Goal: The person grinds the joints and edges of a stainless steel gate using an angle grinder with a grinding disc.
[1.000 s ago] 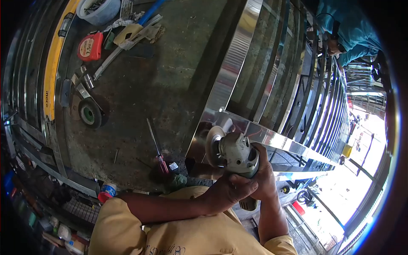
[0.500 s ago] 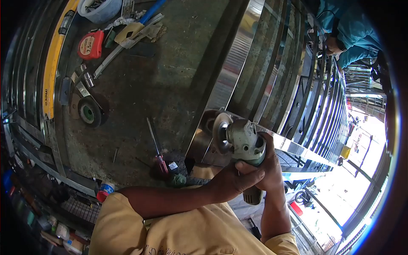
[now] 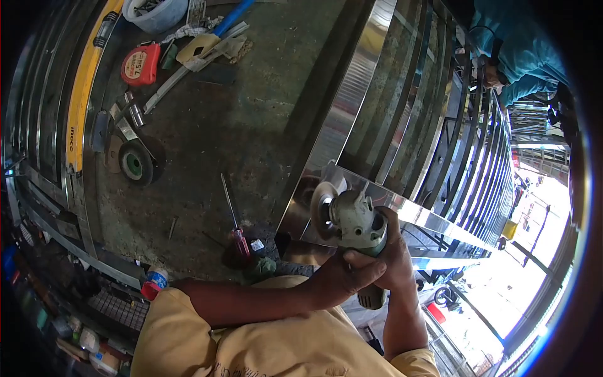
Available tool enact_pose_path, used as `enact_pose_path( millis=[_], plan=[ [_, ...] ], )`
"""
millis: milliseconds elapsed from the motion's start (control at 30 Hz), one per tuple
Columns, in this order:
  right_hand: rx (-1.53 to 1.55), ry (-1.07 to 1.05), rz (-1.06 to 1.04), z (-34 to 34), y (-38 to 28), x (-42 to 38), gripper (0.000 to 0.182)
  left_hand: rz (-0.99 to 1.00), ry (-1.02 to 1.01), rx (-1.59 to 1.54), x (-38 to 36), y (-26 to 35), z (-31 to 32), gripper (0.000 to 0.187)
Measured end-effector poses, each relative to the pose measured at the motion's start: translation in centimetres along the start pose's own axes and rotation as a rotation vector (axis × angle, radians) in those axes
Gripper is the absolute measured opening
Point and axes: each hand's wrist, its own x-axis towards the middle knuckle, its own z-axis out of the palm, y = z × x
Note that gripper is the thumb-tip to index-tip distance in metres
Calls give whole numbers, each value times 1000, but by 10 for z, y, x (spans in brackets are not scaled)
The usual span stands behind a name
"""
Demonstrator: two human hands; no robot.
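Note:
Both my hands are wrapped round an angle grinder (image 3: 359, 221). My left hand (image 3: 352, 273) comes from the left and closes on its body, with the thumb across it. My right hand (image 3: 397, 254) grips the same body from the right side, fingers curled behind the head. The grinder's round disc (image 3: 323, 210) faces left, over or against the corner of a shiny metal frame (image 3: 342, 116); contact cannot be made out. The lower end of the grinder sticks out beneath my hands.
A screwdriver (image 3: 237, 239), a caster wheel (image 3: 135, 163), a red tape measure (image 3: 140, 65), a yellow level (image 3: 85, 94) and a white tub (image 3: 156, 17) are at the left. Metal bars run to the right. A person in teal (image 3: 524, 50) is at the upper right.
The grinder and both hands have shifted slightly left in view. Tools on the left appear slightly lower and further right.

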Motion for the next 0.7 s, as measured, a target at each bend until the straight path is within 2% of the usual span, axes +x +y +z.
enact_pose_path(
  millis=[67, 167, 300, 367, 467, 633, 700],
  plan=[
    [-100, -29, -43, -1, 1, -2, 96, 19, 14, -12, -3, -7, 1, 41],
    [-1, 10, -6, 7, 16, -2, 103, 45, 19, -24, -4, -11, 0, 39],
    [83, -2, -13, 2, 1, 1, 99, 50, 12, -12, 1, -5, -2, 40],
    [210, 38, -13, 3, -6, 3, 96, 45, -7, -27, 5, 6, 0, 43],
    [233, 24, 21, -4, -12, 9, 94, 46, -53, -69, 10, 20, 2, 50],
    [99, 9, 28, -2, 1, 3, 98, -59, -59, 11, 6, 5, -3, 57],
    [-26, -26, 21, -3, 0, -1, 99, -43, 19, -57, -2, -12, 7, 52]
  ],
)
